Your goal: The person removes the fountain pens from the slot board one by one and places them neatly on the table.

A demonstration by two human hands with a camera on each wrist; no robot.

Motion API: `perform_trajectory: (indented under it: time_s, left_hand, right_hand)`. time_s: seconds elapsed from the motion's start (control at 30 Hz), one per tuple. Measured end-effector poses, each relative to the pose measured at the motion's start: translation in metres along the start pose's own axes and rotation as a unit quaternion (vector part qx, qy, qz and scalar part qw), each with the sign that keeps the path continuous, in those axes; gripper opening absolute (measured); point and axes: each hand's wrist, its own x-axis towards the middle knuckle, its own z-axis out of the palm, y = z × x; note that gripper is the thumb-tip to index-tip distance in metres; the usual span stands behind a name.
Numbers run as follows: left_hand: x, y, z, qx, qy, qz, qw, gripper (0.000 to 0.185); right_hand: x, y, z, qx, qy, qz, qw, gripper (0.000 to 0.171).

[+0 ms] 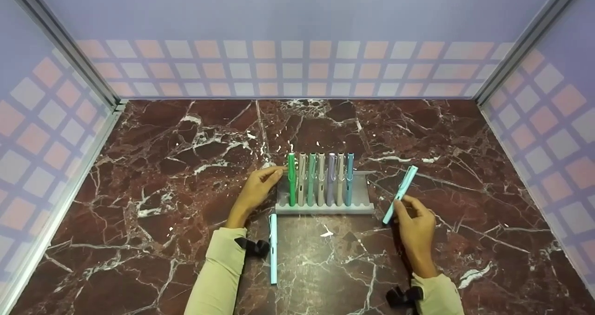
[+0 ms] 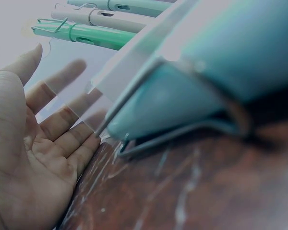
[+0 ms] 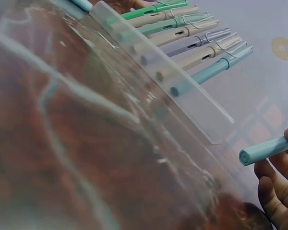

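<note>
A clear pen rack stands on the marble table and holds several pens, from a green pen at the left to a blue pen at the right. My left hand lies open with straight fingers against the rack's left end, beside the green pen. My right hand pinches a light blue pen by its lower end, right of the rack; that light blue pen points up and away. Another light blue pen lies flat near my left wrist, and this same pen looms close and blurred in the left wrist view.
Checked panel walls with metal corner posts enclose the table on three sides. Bare marble spreads left, right and behind the rack.
</note>
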Motion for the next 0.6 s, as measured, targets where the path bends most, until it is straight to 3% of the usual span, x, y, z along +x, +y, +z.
perform_trajectory:
  time_s: [0.43, 0.6]
  left_hand:
    - [0.000, -0.001, 0.001, -0.004, 0.008, 0.001, 1.0000, 0.030]
    - [0.000, -0.002, 0.002, -0.008, 0.010, 0.000, 0.9999, 0.030]
  right_hand:
    - [-0.021, -0.002, 0.000, 0.050, -0.034, 0.027, 0.998, 0.013]
    - [-0.026, 0.014, 0.002, 0.067, -0.047, 0.052, 0.995, 0.011]
